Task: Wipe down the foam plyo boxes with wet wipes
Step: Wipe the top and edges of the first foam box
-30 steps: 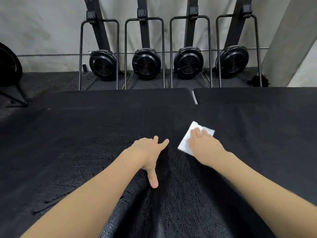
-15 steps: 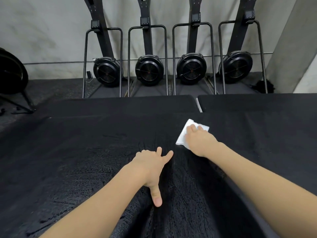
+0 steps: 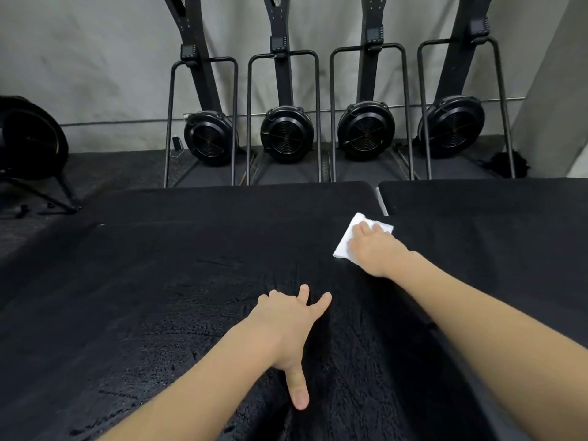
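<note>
Head view: white wipe pressed flat under open right hand, left hand spread, empty. On black foam box; upright exercise machines against grey wall.

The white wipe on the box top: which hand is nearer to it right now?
Right. The right hand lies flat on the wet wipe, pressing it to the foam plyo box. The left hand rests on the box surface, nearer the person, apart from the wipe.

The foam plyo box top looks matt black with a rough, grainy skin, streaky-shiny in patches. Wet wipe is soft white cloth-like paper.
</note>
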The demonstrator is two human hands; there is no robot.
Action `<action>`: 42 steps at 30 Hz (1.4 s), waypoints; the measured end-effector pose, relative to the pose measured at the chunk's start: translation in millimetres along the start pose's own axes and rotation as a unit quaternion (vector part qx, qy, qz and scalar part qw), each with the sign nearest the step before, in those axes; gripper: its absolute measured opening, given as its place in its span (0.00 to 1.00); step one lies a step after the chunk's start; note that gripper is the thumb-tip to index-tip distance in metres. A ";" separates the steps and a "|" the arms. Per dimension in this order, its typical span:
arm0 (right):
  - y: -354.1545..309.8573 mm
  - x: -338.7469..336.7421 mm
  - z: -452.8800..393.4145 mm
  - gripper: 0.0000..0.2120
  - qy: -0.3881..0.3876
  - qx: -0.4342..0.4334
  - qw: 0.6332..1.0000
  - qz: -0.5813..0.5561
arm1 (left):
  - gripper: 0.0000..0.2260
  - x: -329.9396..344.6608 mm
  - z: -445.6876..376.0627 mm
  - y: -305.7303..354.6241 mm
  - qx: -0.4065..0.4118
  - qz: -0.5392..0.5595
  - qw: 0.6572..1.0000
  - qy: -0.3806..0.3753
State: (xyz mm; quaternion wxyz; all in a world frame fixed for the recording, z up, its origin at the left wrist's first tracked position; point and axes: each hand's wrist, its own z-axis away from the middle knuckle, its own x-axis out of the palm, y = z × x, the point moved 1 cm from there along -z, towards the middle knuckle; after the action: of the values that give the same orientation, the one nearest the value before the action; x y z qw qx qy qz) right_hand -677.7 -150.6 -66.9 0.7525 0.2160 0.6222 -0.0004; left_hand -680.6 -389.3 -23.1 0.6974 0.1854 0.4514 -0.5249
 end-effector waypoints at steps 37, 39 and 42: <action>-10.7 -15.1 -47.8 0.19 0.016 -0.010 0.998 -0.063 | 0.50 -33.6 -70.5 -35.2 -0.022 0.117 0.992 0.042; 0.3 -17.8 -50.2 0.21 -0.016 0.042 0.997 -0.056 | 0.51 -32.2 -71.6 -37.0 -0.022 0.124 0.991 0.039; 3.7 -16.9 -47.0 0.23 -0.052 0.084 0.995 -0.023 | 0.50 -35.1 -72.1 -36.3 -0.020 0.116 0.992 0.038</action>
State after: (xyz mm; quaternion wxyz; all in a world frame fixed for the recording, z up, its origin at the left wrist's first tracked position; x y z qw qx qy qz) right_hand -724.6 -136.5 -56.1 0.7628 0.2638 0.5847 -0.0817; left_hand -746.1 -330.4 -24.1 0.7393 0.2429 0.4635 -0.4237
